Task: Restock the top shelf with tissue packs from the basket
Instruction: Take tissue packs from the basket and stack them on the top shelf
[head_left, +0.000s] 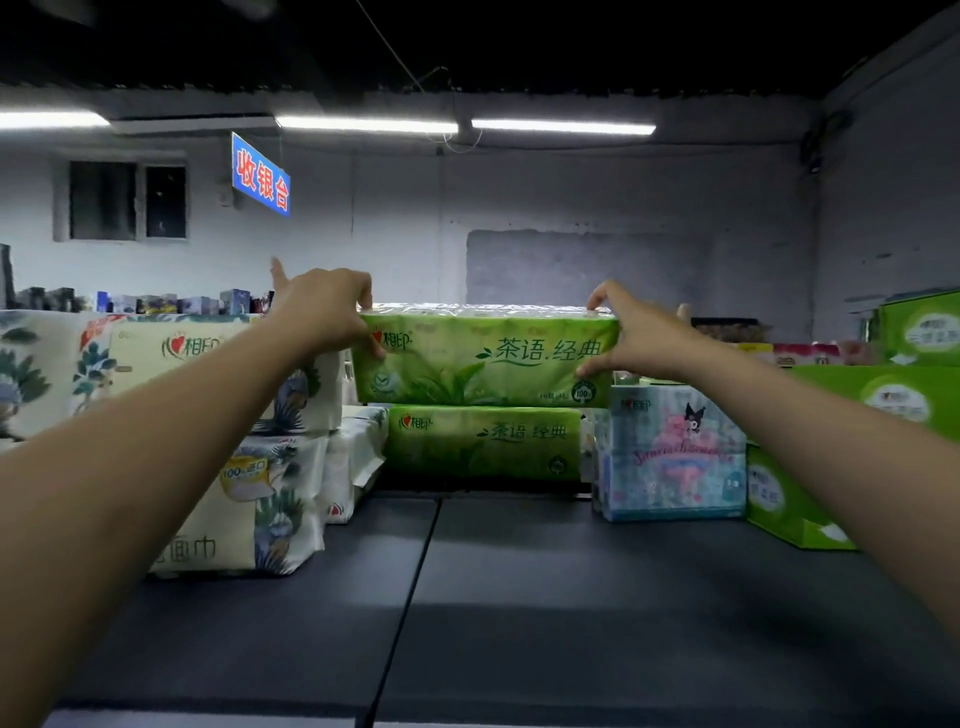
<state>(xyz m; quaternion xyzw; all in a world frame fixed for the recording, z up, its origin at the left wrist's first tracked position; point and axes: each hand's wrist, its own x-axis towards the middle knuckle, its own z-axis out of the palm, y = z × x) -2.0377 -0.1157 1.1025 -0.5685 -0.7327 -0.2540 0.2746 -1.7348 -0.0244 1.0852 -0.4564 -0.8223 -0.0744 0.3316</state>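
Dark grey top shelf (519, 597), panel seam running front to back, dim store room. Long green plastic-wrapped tissue pack with leaf print (488, 358) is at the back of the shelf, atop a second matching green tissue pack (483, 441). Their edges meet in this view, but I cannot tell whether the weight is fully down. Left hand (324, 312) grips the left end and right hand (634, 338) the right end. On each, the fingers (597, 299) curl over the top edge with the thumb on the front face, pinching the pack. One left finger stands up clear. Judgement: the step is seating the pack on the stack. Keep it level, square its ends over the lower pack, slide it back flush, then let go of both ends together. The soft wrap likely gives, so grip lightly. Cream floral-print tissue packs (249, 499) are stacked to the left, a pastel cartoon-print pack (670, 452) just right of the stack, and green cardboard boxes (779, 499) beyond it. Basket not in view. A grey-white wall (571, 208) stands behind, with a blue hanging sign with red characters (260, 174) and lit fluorescent tubes (561, 126) under a dark ceiling.
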